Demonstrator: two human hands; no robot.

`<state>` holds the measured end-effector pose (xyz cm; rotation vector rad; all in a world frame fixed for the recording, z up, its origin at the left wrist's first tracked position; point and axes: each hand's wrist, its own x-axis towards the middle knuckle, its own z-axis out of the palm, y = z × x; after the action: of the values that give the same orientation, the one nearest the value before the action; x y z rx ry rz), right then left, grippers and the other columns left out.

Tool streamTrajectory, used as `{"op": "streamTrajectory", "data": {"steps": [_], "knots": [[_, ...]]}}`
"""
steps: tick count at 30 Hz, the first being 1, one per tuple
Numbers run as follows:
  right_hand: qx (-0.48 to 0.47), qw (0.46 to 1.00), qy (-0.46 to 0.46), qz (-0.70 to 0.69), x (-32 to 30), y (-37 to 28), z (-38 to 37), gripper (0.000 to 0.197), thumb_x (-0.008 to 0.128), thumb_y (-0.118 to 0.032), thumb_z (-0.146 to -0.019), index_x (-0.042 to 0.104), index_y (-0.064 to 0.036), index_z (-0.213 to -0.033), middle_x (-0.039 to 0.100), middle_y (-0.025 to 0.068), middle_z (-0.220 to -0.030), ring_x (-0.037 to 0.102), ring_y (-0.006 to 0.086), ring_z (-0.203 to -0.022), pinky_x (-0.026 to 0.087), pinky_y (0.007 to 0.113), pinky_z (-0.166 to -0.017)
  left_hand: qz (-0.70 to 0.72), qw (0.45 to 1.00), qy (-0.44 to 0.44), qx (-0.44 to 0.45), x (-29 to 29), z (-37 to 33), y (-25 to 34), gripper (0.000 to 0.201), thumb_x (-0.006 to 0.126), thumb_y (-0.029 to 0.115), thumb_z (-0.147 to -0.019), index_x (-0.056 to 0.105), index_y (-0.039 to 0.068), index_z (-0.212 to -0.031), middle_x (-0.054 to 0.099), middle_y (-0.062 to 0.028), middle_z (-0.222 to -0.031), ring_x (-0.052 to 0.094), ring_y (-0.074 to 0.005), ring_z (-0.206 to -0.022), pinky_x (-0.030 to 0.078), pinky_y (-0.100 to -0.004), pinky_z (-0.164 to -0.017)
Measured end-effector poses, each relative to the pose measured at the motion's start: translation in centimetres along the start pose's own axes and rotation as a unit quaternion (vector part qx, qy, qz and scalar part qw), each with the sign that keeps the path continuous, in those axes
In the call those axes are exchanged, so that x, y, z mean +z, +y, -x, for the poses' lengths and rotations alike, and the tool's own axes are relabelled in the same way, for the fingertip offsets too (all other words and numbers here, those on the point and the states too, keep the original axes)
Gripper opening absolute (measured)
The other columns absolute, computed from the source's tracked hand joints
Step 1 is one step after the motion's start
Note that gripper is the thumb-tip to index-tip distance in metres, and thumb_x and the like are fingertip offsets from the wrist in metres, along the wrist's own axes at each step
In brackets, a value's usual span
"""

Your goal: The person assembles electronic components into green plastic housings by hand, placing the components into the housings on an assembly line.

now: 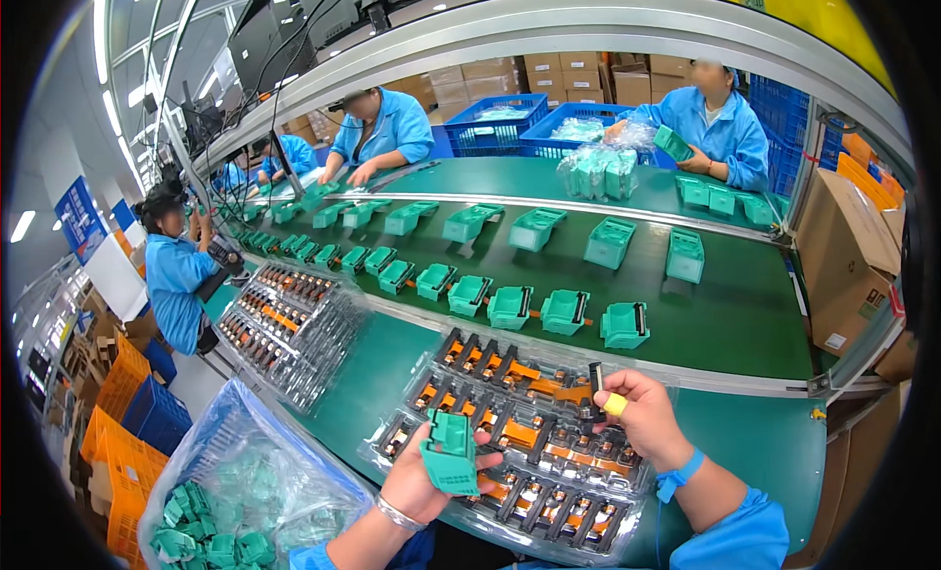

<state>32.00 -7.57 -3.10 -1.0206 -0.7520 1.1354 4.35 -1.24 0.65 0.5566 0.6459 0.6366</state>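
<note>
My left hand point(412, 484) is closed around a green plastic housing point(452, 460), held over the near-left part of a clear blister tray point(377, 450). To its right, my right hand point(647, 421) pinches a narrow black part point(596, 382) with an orange strip beside it. Yellow tape wraps a finger of that hand, and a blue band circles the wrist. Rows of black parts with orange strips point(520, 433) lie in the tray under both hands. The two held pieces are apart.
A green conveyor belt point(735, 325) carries two rows of green housings point(566, 312). More filled blister trays point(284, 320) are stacked at left. Below them stands a plastic-lined bin point(265, 443) of green housings. Co-workers in blue point(387, 129) work across the belt; a cardboard box point(848, 256) stands right.
</note>
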Motion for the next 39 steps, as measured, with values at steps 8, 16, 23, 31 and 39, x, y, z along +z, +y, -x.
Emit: {"op": "streamTrajectory", "data": {"steps": [8, 16, 23, 31, 39], "knots": [[0.005, 1.0, -0.029, 0.001, 1.7, -1.6, 1.6, 0.014, 0.063, -0.003, -0.081, 0.055, -0.0002, -0.093, 0.057, 0.0039, -0.086, 0.058, 0.011, -0.078, 0.054, 0.027, -0.063, -0.191, 0.977, 0.014, 0.089, -0.6, -0.4, -1.7, 0.05, 0.059, -0.004, -0.081, 0.036, 0.003, -0.126, 0.051, -0.0098, -0.116, 0.056, -0.0205, -0.102, 0.05, -0.0355, -0.085], [-0.18, 0.944, -0.092, 0.26, 3.3, -3.0, 4.0, 0.017, 0.069, -0.001, -0.076, 0.06, 0.0021, -0.09, 0.057, 0.0048, -0.079, 0.057, 0.0075, -0.066, 0.047, 0.02, -0.056, -0.301, 0.947, 0.034, 0.108, 0.6, -0.2, -2.7, 0.049, 0.067, 0.001, -0.079, 0.037, -0.001, -0.118, 0.052, -0.0108, -0.108, 0.057, -0.0151, -0.095, 0.05, -0.0268, -0.079], [-0.16, 0.912, -0.112, 0.36, 3.5, -2.1, 4.4, 0.019, 0.069, -0.01, -0.077, 0.059, 0.0004, -0.089, 0.056, 0.0057, -0.072, 0.056, 0.0109, -0.059, 0.046, 0.024, -0.051, -0.336, 0.928, 0.023, 0.162, 1.1, -0.2, -3.7, 0.05, 0.068, 0.002, -0.078, 0.036, -0.001, -0.116, 0.05, -0.01, -0.104, 0.057, -0.0155, -0.094, 0.051, -0.0263, -0.078], [-0.149, 0.902, -0.115, 0.389, 3.3, -1.0, 4.0, 0.019, 0.069, -0.012, -0.076, 0.059, -0.0015, -0.087, 0.056, 0.0072, -0.07, 0.056, 0.0166, -0.057, 0.046, 0.028, -0.05, -0.387, 0.906, -0.001, 0.171, 2.4, 0.8, -3.8, 0.05, 0.069, 0.003, -0.078, 0.037, -0.002, -0.116, 0.051, -0.0109, -0.103, 0.058, -0.0154, -0.094, 0.052, -0.0265, -0.076], [0.029, 0.972, -0.174, 0.157, 2.4, 0.9, 3.3, 0.017, 0.065, -0.009, -0.082, 0.055, -0.0021, -0.094, 0.057, 0.0025, -0.077, 0.057, 0.0097, -0.072, 0.049, 0.025, -0.065, -0.333, 0.925, -0.019, 0.182, 2.7, 1.2, -4.0, 0.044, 0.065, -0.002, -0.079, 0.039, -0.003, -0.114, 0.053, -0.0141, -0.107, 0.057, -0.0169, -0.097, 0.052, -0.0283, -0.079]]}}
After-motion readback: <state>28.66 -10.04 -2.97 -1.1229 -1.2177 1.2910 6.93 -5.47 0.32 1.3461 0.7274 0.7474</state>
